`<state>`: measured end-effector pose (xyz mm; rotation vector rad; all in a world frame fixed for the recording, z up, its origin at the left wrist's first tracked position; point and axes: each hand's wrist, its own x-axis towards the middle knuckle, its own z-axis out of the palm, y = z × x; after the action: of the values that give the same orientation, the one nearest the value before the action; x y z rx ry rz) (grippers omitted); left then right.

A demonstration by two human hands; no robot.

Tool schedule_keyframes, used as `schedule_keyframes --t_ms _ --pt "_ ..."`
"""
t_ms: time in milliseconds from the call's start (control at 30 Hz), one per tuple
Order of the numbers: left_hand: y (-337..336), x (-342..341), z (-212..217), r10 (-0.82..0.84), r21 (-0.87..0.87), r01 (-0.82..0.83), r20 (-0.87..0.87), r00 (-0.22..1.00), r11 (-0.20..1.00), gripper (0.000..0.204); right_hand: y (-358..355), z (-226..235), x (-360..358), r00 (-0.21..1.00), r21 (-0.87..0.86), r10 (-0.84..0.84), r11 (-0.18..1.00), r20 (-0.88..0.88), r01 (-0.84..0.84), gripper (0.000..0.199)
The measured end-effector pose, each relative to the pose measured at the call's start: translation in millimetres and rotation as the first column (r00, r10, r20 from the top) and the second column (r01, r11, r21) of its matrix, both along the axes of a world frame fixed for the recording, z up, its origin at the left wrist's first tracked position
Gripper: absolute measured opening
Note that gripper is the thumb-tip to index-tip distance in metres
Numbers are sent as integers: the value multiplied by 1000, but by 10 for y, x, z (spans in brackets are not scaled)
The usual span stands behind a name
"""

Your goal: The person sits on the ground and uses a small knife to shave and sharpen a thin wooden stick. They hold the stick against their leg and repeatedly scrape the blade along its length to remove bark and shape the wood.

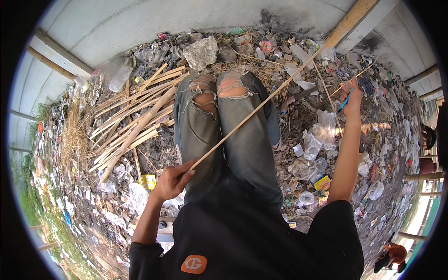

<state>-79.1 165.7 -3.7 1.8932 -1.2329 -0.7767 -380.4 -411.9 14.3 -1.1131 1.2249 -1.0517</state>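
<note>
one long stick [254, 111] is clamped in the left fingers [181, 170]; right fingers [348, 89] clasp a blue object [344, 102].

soft daylight overall, kinda washed out toward the side rims, one bright streak [380, 126] on the ground [392, 154], fisheye really bending the walls [140, 21]

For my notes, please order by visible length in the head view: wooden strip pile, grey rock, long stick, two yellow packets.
Long stick
Wooden strip pile
Grey rock
Left yellow packet, right yellow packet: too alike to rank
</note>
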Motion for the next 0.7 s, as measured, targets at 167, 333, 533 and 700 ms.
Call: schedule_keyframes --t_ms 167,333,533,700 --pt "-540 -305 -29 52 -110 -46 48 998 993 40 1045 -560 323 987 94 155 983 30 -158 57" --pt "-928 -430 54 99 -131 -73 203 974 989 39 1943 -309 800 923 30 351 933 155 -360 48" --pt "-1209 -480 102 102 -160 -43 381 919 986 34 2097 -254 1307 877 -175 479 867 42 -466 49" --pt "-1191 -472 88 121 -190 -45 411 904 981 33 2011 -284 1473 870 15 406 904 279 -426 41"
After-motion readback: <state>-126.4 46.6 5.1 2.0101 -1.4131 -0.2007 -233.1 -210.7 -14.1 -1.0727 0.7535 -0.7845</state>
